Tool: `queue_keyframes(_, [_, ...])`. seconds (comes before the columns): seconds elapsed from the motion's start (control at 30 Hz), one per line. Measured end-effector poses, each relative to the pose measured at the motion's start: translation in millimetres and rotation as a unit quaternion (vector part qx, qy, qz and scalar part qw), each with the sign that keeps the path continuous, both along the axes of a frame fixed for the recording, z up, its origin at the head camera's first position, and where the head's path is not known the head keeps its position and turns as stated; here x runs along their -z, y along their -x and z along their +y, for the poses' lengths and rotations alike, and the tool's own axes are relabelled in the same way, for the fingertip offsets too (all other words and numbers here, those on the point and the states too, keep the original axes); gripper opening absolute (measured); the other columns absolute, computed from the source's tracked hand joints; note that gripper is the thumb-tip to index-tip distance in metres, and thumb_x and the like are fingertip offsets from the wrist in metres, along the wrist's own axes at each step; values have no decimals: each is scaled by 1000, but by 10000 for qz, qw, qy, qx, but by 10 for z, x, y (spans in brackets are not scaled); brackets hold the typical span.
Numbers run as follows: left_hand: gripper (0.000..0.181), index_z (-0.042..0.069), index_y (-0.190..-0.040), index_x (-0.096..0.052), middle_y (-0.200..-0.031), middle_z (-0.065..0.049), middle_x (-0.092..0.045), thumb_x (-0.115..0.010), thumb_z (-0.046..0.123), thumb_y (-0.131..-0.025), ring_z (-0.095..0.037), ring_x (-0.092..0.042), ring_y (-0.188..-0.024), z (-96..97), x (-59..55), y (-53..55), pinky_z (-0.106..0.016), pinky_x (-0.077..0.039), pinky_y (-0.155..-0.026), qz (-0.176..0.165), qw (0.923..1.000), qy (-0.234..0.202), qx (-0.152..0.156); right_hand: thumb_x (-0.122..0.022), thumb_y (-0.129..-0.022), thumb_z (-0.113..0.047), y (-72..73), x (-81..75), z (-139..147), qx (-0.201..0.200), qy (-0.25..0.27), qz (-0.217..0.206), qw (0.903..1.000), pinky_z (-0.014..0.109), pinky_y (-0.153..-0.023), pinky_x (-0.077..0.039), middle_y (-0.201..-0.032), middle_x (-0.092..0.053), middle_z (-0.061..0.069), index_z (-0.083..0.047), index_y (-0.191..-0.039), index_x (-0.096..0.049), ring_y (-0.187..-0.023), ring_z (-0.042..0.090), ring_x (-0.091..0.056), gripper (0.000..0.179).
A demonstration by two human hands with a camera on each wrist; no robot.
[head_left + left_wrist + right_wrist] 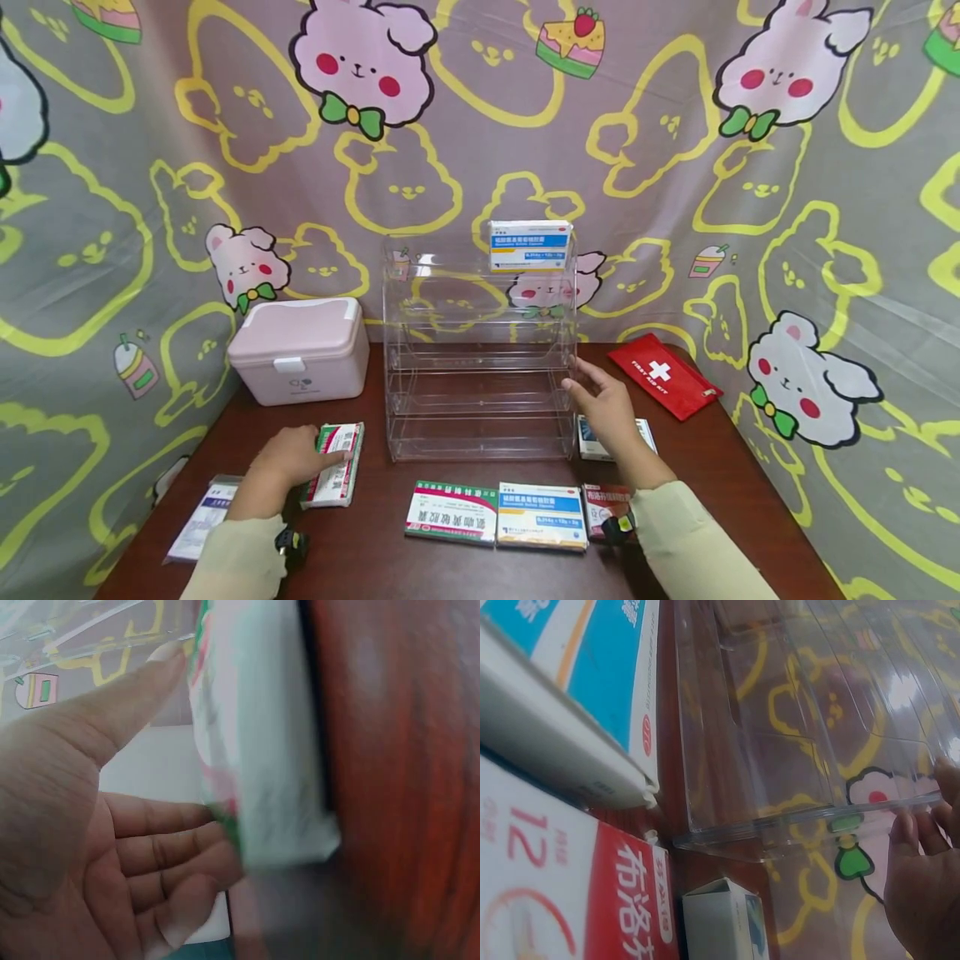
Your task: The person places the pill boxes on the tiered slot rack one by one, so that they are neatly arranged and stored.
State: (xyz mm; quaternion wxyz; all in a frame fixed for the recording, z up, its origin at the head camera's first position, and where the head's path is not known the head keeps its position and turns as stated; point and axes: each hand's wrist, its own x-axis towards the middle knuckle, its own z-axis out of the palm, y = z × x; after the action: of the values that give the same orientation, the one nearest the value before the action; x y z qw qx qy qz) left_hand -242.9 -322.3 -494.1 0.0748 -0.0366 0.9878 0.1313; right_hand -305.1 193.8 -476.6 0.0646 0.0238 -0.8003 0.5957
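Observation:
My left hand [288, 457] holds a green, white and red medicine box [339, 482] at the left of the table, thumb across its printed face. In the left wrist view, the fingers [176, 844] curl at the box's edge. A clear tiered acrylic rack [480, 450] stands upright in the middle. My right hand [611, 410] grips the rack's right side edge with thumb and fingertips. On the rack's top tier, at the right, stands a blue and white medicine box [528, 247]; the lower tiers show no boxes.
In front of the rack lie a green-white box [452, 512], a blue-white box [542, 517] and a red box [606, 507]. A small white box [592, 448] is beside its right side. Further out are a pink case [300, 358], a red first aid pouch [663, 375] and a white packet [198, 521].

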Motion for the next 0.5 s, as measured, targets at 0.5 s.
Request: queue_keyframes(0.5, [72,12,-148,-69,-160,-25,-56,-96,17,-82,-54,-47,-150,-44,18,160,-73,-44,-119,-12,9868,-1267,1011,-79,-103,-22,-6,-6,6,8,53,-4,10000,18,-76,-63,-139,-72,21,-15,-156,-62,-106,14,-68,57])
